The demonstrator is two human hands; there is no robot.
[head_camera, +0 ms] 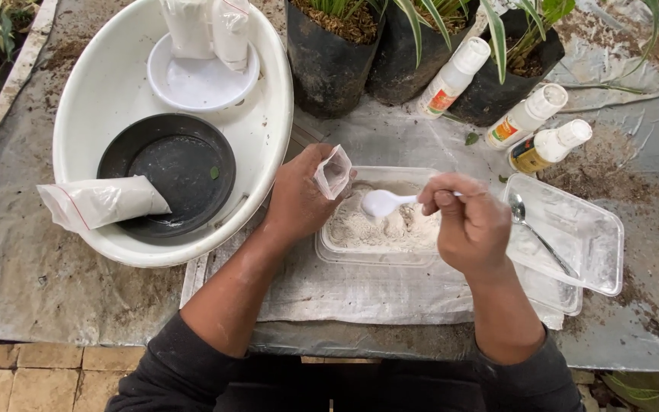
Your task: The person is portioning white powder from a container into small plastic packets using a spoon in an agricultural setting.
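Head view. Left hand (299, 200) is closed around a small clear plastic bag (334, 172), mouth held open and tilted toward the right, just above the left rim of a clear rectangular tub (379, 253) of whitish powder (379, 227). Right hand (470, 221) pinches the handle of a white plastic spoon (384, 202); the spoon's long axis runs roughly left-right, bowl pointing left toward the bag, over the powder.

Packages: three white squeeze bottles (529, 116) with orange or yellow labels lean against black plant bags (331, 65) behind the tub. A filled clear pouch (101, 202) of pale powder lies across the rim of a white oval basin (268, 114), partly on a black saucer (169, 172). A white saucer (200, 80) in the basin carries more white packets. To the right, a clear lid (589, 244) holds a metal spoon (535, 229), bowl toward the far side.
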